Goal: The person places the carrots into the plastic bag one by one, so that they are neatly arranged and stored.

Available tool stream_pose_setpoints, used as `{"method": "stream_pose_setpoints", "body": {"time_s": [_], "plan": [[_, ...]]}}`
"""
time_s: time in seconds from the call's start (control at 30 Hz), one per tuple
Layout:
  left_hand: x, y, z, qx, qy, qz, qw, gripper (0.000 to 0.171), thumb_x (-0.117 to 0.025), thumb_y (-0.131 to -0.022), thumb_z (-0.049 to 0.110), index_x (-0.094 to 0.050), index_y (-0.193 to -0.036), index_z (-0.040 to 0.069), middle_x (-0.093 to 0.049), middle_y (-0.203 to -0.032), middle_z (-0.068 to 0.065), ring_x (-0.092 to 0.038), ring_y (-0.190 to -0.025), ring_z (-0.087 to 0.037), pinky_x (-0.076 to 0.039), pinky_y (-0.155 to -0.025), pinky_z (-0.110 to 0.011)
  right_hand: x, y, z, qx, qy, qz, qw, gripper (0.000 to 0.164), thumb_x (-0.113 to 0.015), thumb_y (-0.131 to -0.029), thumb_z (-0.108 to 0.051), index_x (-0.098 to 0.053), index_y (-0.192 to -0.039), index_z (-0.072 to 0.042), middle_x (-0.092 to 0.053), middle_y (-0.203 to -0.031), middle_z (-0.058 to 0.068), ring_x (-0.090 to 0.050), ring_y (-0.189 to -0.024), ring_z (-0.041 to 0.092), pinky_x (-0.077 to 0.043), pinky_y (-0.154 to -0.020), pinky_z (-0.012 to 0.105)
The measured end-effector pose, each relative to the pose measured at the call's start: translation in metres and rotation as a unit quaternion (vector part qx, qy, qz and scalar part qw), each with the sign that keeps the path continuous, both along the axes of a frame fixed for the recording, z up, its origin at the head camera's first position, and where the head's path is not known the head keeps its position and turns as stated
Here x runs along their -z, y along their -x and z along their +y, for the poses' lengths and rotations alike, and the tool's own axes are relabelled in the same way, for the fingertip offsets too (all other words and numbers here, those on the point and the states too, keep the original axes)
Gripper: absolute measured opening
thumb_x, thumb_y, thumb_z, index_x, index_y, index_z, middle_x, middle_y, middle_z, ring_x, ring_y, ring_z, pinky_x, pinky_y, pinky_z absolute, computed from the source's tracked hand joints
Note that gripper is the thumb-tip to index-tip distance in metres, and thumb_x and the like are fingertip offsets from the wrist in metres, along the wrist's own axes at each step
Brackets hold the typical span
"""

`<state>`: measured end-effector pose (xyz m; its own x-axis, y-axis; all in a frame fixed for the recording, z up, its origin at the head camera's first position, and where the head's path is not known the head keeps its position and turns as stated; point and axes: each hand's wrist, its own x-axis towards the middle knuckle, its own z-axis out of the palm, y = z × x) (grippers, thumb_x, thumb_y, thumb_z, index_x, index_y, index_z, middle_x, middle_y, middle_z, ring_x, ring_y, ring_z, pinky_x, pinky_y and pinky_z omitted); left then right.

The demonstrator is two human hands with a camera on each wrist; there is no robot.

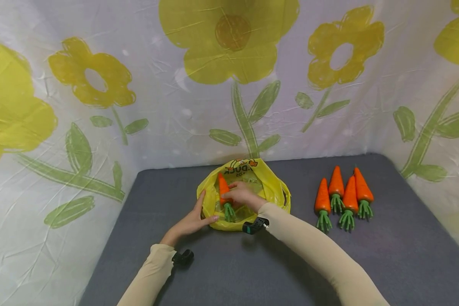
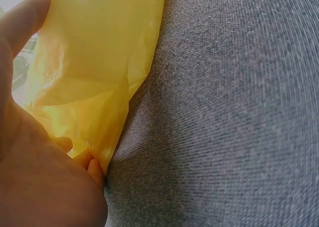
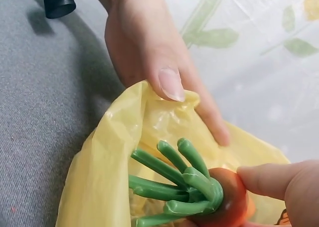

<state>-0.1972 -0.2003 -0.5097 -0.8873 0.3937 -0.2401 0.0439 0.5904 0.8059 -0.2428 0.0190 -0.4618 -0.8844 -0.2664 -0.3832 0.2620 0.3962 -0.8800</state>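
A yellow plastic bag (image 1: 277,182) with dark lettering lies with its mouth spread wide at the table's middle. My right hand (image 1: 242,194) reaches over it and grips an orange toy carrot (image 1: 223,183) near its green top. The carrot's stubby green stems (image 3: 192,192) point toward the bag's near side in the right wrist view. At the bag's left edge, my left hand (image 1: 189,219) holds the rim, its thumb (image 3: 169,80) on the plastic. Lower fingers of that hand curl against the yellow film (image 2: 89,87) in the left wrist view.
Several more toy carrots (image 1: 349,193) lie in a cluster on the right of the dark grey table (image 1: 168,187). A white cloth (image 1: 164,140) printed with yellow flowers hangs behind and at both sides. Each wrist wears a black strap (image 1: 255,225).
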Motion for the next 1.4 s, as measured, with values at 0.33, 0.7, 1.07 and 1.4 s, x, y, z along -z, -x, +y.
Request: {"method": "stream_pose_setpoints", "body": {"time_s": [0.33,0.7,1.07,1.4], "plan": [[0.0,-0.002,0.002,0.0,0.003,-0.004,1.0,0.108,-0.064,-0.092,0.051,0.018,-0.158,0.026,0.014,-0.167,-0.01,-0.002,-0.155,-0.038,-0.014,-0.121,-0.063,0.001,-0.001,-0.009,0.012,-0.007,0.015,1.0,0.063,-0.072,-0.09,-0.023,-0.046,-0.142,0.002,-0.06,-0.128,0.023,-0.069,-0.084,0.024,-0.06,-0.077,0.036],[-0.001,-0.002,0.002,-0.001,-0.002,-0.005,1.0,0.108,-0.064,-0.093,0.05,0.018,-0.158,0.026,0.013,-0.167,-0.011,-0.002,-0.155,-0.039,-0.014,-0.121,-0.064,0.007,-0.002,-0.017,0.027,0.01,0.006,1.0,0.058,-0.07,-0.092,-0.018,-0.047,-0.141,0.003,-0.058,-0.13,0.022,-0.067,-0.103,0.03,-0.059,-0.084,0.039],[0.0,-0.001,0.002,-0.003,-0.001,-0.007,1.0,0.106,-0.064,-0.093,0.049,0.018,-0.158,0.026,0.013,-0.167,-0.011,-0.003,-0.155,-0.039,-0.016,-0.121,-0.063,0.016,-0.003,-0.021,0.04,0.018,0.019,0.999,0.053,-0.071,-0.092,-0.017,-0.05,-0.136,0.005,-0.057,-0.13,0.023,-0.068,-0.1,0.033,-0.06,-0.084,0.042],[0.002,0.001,0.001,-0.006,-0.002,-0.003,1.0,0.108,-0.065,-0.092,0.05,0.016,-0.158,0.024,0.012,-0.167,-0.012,-0.005,-0.155,-0.039,-0.016,-0.121,-0.063,0.018,-0.003,-0.02,0.027,0.02,0.02,0.999,0.044,-0.069,-0.094,-0.017,-0.056,-0.131,0.003,-0.06,-0.126,0.022,-0.069,-0.095,0.029,-0.06,-0.082,0.041]]}}
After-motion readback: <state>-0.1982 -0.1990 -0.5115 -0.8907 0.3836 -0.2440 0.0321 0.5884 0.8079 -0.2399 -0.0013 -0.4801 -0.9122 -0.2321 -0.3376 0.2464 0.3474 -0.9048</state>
